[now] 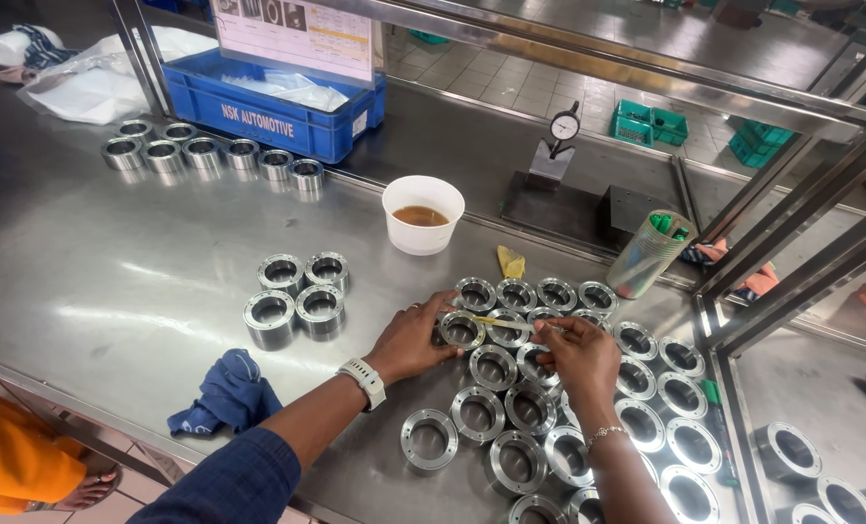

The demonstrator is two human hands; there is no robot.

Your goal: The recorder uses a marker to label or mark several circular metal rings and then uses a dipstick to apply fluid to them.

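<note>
Four steel rings (295, 299) grouped left of centre; blue rag (227, 393) lower left. My left hand (409, 340) steadies one ring (461, 330), mid-frame, fingers closed on it (holding it still); right hand (579, 354) pinches a yellow pen (501, 321) over it.

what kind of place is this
Likely a factory inspection bench for machined parts: dozens of metal rings laid out on a steel worktable, a dial gauge on its stand, and a blue parts crate.
</note>
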